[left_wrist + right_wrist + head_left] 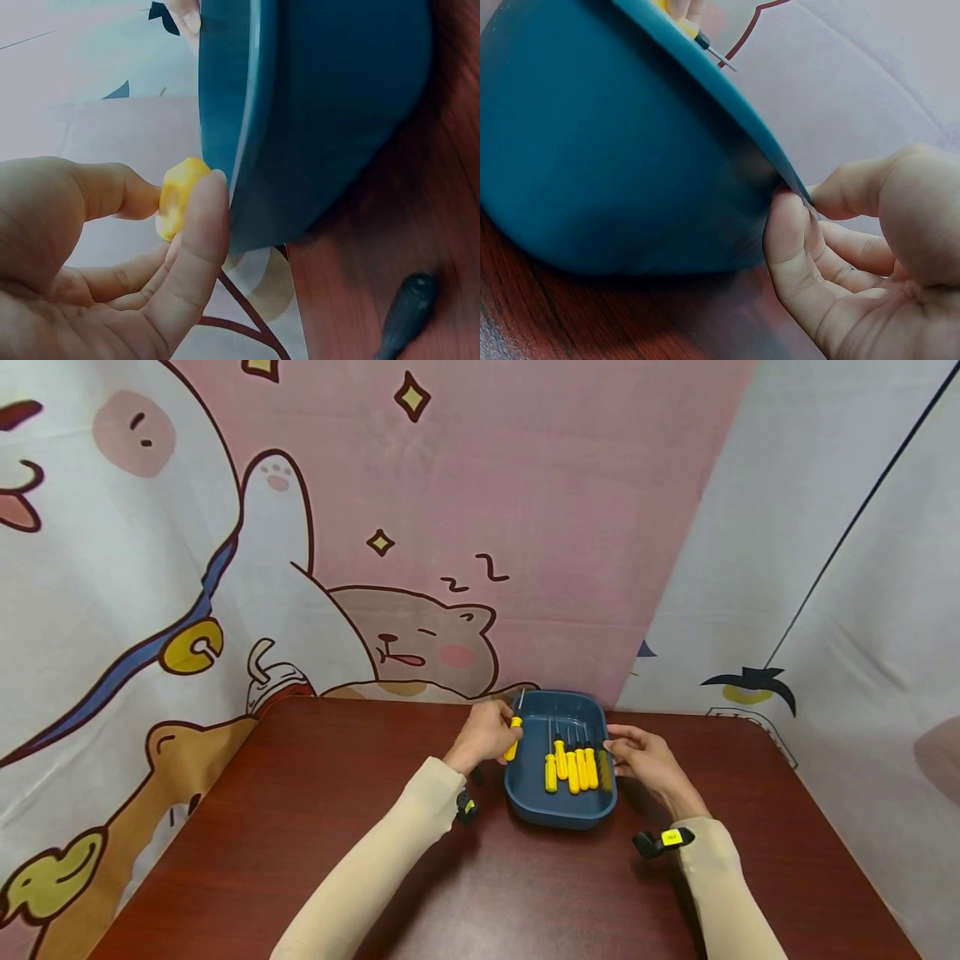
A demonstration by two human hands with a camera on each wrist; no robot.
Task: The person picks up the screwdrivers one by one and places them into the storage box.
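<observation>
My left hand pinches a yellow-handled screwdriver over the left rim of a blue plastic bin. Its thin metal shaft points up and away; the left wrist view shows the yellow handle end between thumb and fingers. On the opposite side, my right hand grips the bin's right rim, with the thumb on the inner side and fingers outside. Several yellow screwdrivers lie side by side in the bin, handles toward me and shafts toward the back.
A dark, rounded handle-like thing lies on the reddish-brown table, left of the bin and partly hidden behind my left wrist in the head view. Behind the table's far edge hangs a cartoon-printed cloth, close to the bin's back.
</observation>
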